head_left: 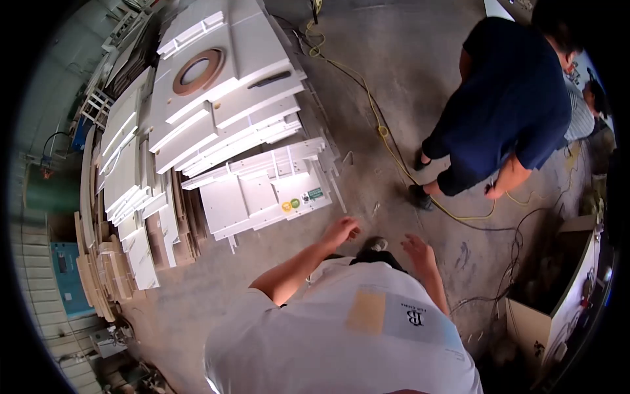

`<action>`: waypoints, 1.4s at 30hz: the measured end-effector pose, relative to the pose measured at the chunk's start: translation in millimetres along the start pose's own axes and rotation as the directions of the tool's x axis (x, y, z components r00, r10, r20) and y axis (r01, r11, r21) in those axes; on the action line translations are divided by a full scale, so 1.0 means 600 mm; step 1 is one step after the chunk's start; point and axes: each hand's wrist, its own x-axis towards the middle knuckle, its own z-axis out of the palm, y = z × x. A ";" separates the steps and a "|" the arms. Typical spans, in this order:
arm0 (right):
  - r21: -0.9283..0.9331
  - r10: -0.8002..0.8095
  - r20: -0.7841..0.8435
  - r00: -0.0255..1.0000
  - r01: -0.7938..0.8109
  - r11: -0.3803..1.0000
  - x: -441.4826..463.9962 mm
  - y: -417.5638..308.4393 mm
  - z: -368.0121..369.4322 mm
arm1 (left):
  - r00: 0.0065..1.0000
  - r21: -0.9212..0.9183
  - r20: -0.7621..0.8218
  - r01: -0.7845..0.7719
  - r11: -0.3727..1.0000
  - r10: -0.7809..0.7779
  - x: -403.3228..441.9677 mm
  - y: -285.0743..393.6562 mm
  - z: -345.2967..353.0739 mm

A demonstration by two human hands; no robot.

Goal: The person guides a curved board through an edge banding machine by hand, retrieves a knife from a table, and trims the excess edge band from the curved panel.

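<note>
Workshop, by the look of it. White panels (259, 49) piled in stacks on the left, brown boards (105, 262) leaning or stacked beside them, roll of brown tape (199, 71) on top. Bare concrete floor (394, 59), scuffed, with a yellow cable (371, 98) and dark cords (515, 253) trailing across it. Open white cabinet (531, 322) on the right. Other people (508, 98) near that side, one in dark clothes, bending.

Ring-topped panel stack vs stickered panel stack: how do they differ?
The ring-topped stack is larger; the stickered stack is smaller and nearer the person. The ring-topped stack carries a brown ring and a long dark item; the stickered stack shows round stickers. Both have white panels.
</note>
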 end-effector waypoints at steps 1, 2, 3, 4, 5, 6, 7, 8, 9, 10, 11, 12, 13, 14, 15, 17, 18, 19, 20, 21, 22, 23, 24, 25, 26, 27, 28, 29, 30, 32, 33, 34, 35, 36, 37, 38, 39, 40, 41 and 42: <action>-0.046 0.004 0.039 0.999 -0.002 0.999 0.019 -0.021 -0.032 | 1.000 -0.008 -0.029 0.010 1.000 -0.010 0.005 0.012 0.017; -0.087 0.010 0.069 0.998 -0.004 0.996 0.033 -0.026 -0.058 | 0.999 -0.008 -0.051 0.016 1.000 -0.016 0.007 0.036 0.039; -0.116 0.006 0.060 0.998 0.001 0.993 0.044 -0.016 -0.080 | 0.998 0.010 -0.065 0.014 1.000 -0.014 0.005 0.061 0.070; -0.092 0.022 0.089 0.996 -0.014 0.996 0.055 0.008 -0.086 | 0.999 0.001 -0.043 -0.031 1.000 0.031 0.013 0.063 0.088; -0.061 0.047 0.093 0.995 -0.041 0.997 0.068 0.041 -0.082 | 0.997 0.003 0.004 -0.075 0.997 0.075 0.027 0.053 0.101; -0.018 0.086 0.060 0.994 -0.085 0.996 0.063 0.068 -0.097 | 0.989 0.016 0.093 -0.119 0.993 0.117 0.048 0.056 0.124; 0.002 0.176 0.076 0.981 -0.177 0.984 0.049 0.047 -0.124 | 0.997 -0.036 0.060 -0.045 0.998 0.047 0.041 0.089 0.162; 0.040 0.272 0.083 0.959 -0.276 0.960 0.037 0.011 -0.148 | 0.998 -0.070 0.044 0.038 0.997 -0.035 0.025 0.131 0.199; 0.032 0.283 0.031 0.959 -0.284 0.958 0.027 0.040 -0.143 | 0.993 -0.026 0.107 0.058 0.998 -0.055 0.033 0.141 0.221; 0.014 0.287 -0.008 0.958 -0.286 0.958 0.029 0.083 -0.140 | 0.985 0.013 0.155 0.070 0.997 -0.071 0.050 0.148 0.234; 0.006 0.315 -0.094 0.944 -0.316 0.949 0.019 0.117 -0.148 | 0.968 0.091 0.240 0.053 0.994 -0.073 0.068 0.156 0.248; 0.001 0.334 -0.155 0.930 -0.338 0.941 0.004 0.136 -0.135 | 0.950 0.164 0.300 0.032 0.986 -0.080 0.078 0.164 0.245; -0.017 0.339 -0.187 0.922 -0.349 0.937 -0.002 0.150 -0.124 | 0.931 0.227 0.349 0.029 0.973 -0.109 0.103 0.166 0.244; -0.013 0.395 -0.211 0.894 -0.407 0.914 -0.016 0.168 -0.117 | 0.916 0.279 0.380 0.023 0.960 -0.132 0.125 0.169 0.240; -0.013 0.447 -0.232 0.864 -0.463 0.887 -0.046 0.197 -0.116 | 0.901 0.338 0.402 0.020 0.941 -0.164 0.143 0.184 0.247; 0.085 0.559 -0.244 0.793 -0.556 0.827 -0.119 0.237 -0.105 | 0.879 0.442 0.440 -0.035 0.897 -0.183 0.175 0.209 0.252; 0.191 0.623 -0.245 0.742 -0.594 0.782 -0.153 0.256 -0.095 | 0.866 0.486 0.462 -0.065 0.872 -0.193 0.198 0.221 0.258; 0.366 0.727 -0.262 0.634 -0.632 0.683 -0.193 0.243 -0.088 | 0.855 0.513 0.475 -0.077 0.855 -0.208 0.221 0.232 0.262; 0.535 0.821 -0.248 0.514 -0.634 0.559 -0.241 0.216 -0.093 | 0.848 0.558 0.482 -0.104 0.823 -0.220 0.247 0.241 0.279; 0.564 0.852 -0.276 0.444 -0.643 0.518 -0.282 0.216 -0.079 | 0.839 0.606 0.490 -0.130 0.785 -0.239 0.274 0.247 0.293; 0.594 0.880 -0.293 0.374 -0.650 0.474 -0.318 0.212 -0.057 | 0.832 0.653 0.491 -0.154 0.742 -0.259 0.295 0.254 0.305; 0.616 0.898 -0.310 0.312 -0.654 0.439 -0.348 0.207 -0.035 | 0.820 0.660 0.512 -0.185 0.728 -0.255 0.306 0.262 0.322; 0.655 0.919 -0.295 0.262 -0.645 0.394 -0.371 0.197 -0.020 | 0.806 0.667 0.530 -0.204 0.717 -0.263 0.312 0.265 0.342; 0.688 0.933 -0.285 0.218 -0.631 0.358 -0.390 0.183 -0.004 | 0.795 0.667 0.547 -0.225 0.710 -0.262 0.313 0.273 0.369; 0.717 0.945 -0.276 0.177 -0.616 0.325 -0.406 0.179 0.011 | 0.784 0.665 0.564 -0.246 0.705 -0.258 0.315 0.278 0.401; 0.761 0.958 -0.259 0.120 -0.586 0.279 -0.419 0.186 0.034 | 0.755 0.666 0.590 -0.256 0.700 -0.285 0.319 0.273 0.434; 0.801 0.968 -0.240 0.069 -0.549 0.237 -0.422 0.191 0.053 | 0.726 0.667 0.614 -0.268 0.696 -0.309 0.324 0.259 0.470; 0.853 0.977 -0.211 0.019 -0.485 0.194 -0.423 0.183 0.064 | 0.695 0.669 0.637 -0.282 0.688 -0.334 0.329 0.246 0.506; 0.897 0.984 -0.177 -0.028 -0.415 0.150 -0.424 0.176 0.070 | 0.658 0.665 0.664 -0.301 0.684 -0.356 0.329 0.227 0.543; 0.915 0.976 -0.205 -0.074 -0.369 0.164 -0.419 0.201 0.095 | 0.581 0.656 0.707 -0.328 0.679 -0.402 0.316 0.177 0.621; 0.919 0.969 -0.227 -0.094 -0.352 0.181 -0.413 0.218 0.103 | 0.556 0.667 0.712 -0.346 0.660 -0.429 0.297 0.160 0.662; 0.920 0.962 -0.249 -0.114 -0.337 0.199 -0.413 0.245 0.099 | 0.530 0.676 0.716 -0.362 0.642 -0.455 0.276 0.141 0.712; 0.945 0.975 -0.205 -0.081 -0.274 0.176 -0.416 0.271 0.093 | 0.485 0.666 0.738 -0.417 0.619 -0.468 0.262 0.121 0.751; 0.950 0.974 -0.210 -0.087 -0.252 0.183 -0.418 0.292 0.083 | 0.442 0.656 0.754 -0.467 0.593 -0.486 0.250 0.102 0.788; 0.954 0.970 -0.223 -0.100 -0.228 0.196 -0.426 0.319 0.062 | 0.391 0.634 0.772 -0.520 0.572 -0.501 0.241 0.084 0.830; 0.955 0.963 -0.242 -0.120 -0.204 0.214 -0.436 0.354 0.041 | 0.358 0.600 0.792 -0.605 0.524 -0.494 0.240 0.063 0.870; 0.960 0.962 -0.246 -0.122 -0.166 0.224 -0.446 0.387 0.020 | 0.325 0.562 0.806 -0.682 0.468 -0.495 0.239 0.045 0.907; 0.959 0.963 -0.250 -0.099 -0.162 0.232 -0.455 0.428 0.000 | 0.289 0.516 0.817 -0.752 0.411 -0.499 0.237 0.036 0.944; 0.958 0.965 -0.251 -0.077 -0.161 0.237 -0.466 0.467 -0.024 | 0.293 0.470 0.840 -0.814 0.343 -0.456 0.201 0.057 0.991; 0.956 0.965 -0.255 -0.056 -0.165 0.243 -0.485 0.505 -0.049 | 0.285 0.450 0.853 -0.826 0.340 -0.437 0.184 0.067 1.037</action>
